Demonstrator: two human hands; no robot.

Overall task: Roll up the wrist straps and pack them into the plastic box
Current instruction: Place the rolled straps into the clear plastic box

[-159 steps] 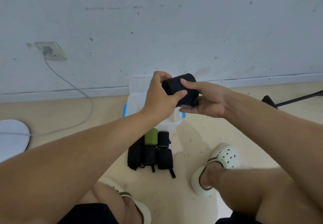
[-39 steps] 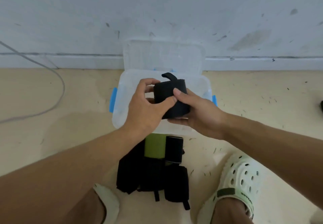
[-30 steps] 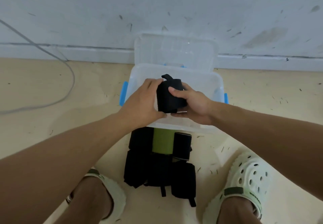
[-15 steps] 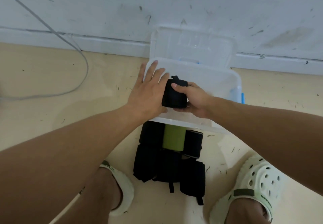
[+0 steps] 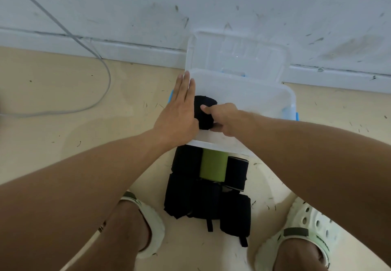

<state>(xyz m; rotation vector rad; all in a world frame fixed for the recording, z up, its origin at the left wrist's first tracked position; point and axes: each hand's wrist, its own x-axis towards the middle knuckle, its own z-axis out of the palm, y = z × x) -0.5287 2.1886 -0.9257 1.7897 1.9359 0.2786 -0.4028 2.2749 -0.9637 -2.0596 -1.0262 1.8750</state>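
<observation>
The right hand (image 5: 222, 118) grips a rolled black strap (image 5: 204, 112) inside the plastic box (image 5: 254, 97); the left hand (image 5: 179, 112) lies flat at its nine o'clock side. More straps (image 5: 208, 186) lie at the box's six o'clock.

A pale grey-white painted wall (image 5: 211, 0), scuffed and flecked with small dark marks, fills the upper part of the view. A white skirting board (image 5: 127, 48) runs along its foot, with a dark seam along the top edge. Below lies a smooth beige floor (image 5: 63, 101), scattered with short dark specks and bits of debris. A thin grey cable (image 5: 88, 44) slants down the wall, then loops across the floor toward the left edge. The light is soft and even.
</observation>
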